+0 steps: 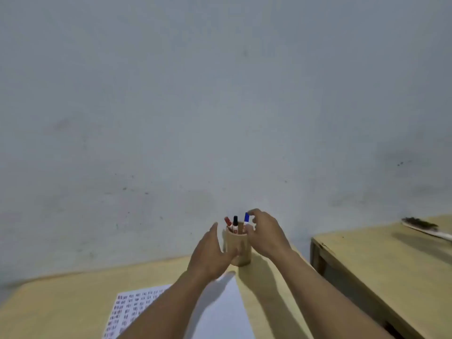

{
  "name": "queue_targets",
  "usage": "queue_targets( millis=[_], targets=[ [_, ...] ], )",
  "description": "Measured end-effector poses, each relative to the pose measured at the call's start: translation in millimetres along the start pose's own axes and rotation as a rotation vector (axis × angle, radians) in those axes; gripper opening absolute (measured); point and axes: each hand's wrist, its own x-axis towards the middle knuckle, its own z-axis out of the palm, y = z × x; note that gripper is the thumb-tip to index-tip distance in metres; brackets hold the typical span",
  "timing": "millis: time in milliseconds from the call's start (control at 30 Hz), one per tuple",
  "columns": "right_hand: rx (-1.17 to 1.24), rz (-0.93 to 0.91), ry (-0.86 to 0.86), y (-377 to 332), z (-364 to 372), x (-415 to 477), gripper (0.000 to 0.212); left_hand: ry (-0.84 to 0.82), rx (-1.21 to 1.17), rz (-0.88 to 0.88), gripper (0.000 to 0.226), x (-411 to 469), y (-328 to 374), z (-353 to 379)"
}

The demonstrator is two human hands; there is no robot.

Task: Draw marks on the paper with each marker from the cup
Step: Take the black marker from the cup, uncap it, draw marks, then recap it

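A tan wooden cup (241, 250) stands near the far edge of the table. A red marker (228, 221) and a black marker (235, 222) stick up out of it. My right hand (265, 234) pinches the blue marker (246, 218) at the cup's right rim, its lower end still inside the cup. My left hand (210, 253) is against the cup's left side, fingers around it and thumb raised. The white paper (220, 311) lies in front of the cup, its left part filled with rows of small red, blue and dark marks; my left forearm covers its middle.
The tan table (61, 304) runs up to a bare grey wall (220, 106). A second tan table (381, 263) stands to the right across a narrow gap, with a brush (425, 228) lying on its far end.
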Motion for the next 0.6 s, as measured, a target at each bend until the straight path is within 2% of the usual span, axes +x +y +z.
queue_targets(
  millis=[100, 267, 333, 433, 600],
  targets=[
    [-0.008, 0.03, 0.006, 13, 17, 16, 0.038, -0.05, -0.101, -0.015, 0.071, 14, -8, 13],
    [-0.008, 0.041, -0.017, 19, 38, 29, 0.035, -0.119, -0.173, -0.073, 0.082, 39, -16, 35],
    [-0.018, 0.048, 0.007, 19, 46, 32, 0.033, -0.112, -0.183, -0.085, 0.074, 46, -20, 44],
    [-0.014, 0.043, 0.027, 16, 54, 32, 0.035, -0.056, -0.156, -0.061, 0.045, 51, -26, 54],
    [0.049, 0.087, 0.064, 17, 61, 35, 0.028, -0.018, -0.133, -0.065, 0.044, 58, -34, 61]
  ],
)
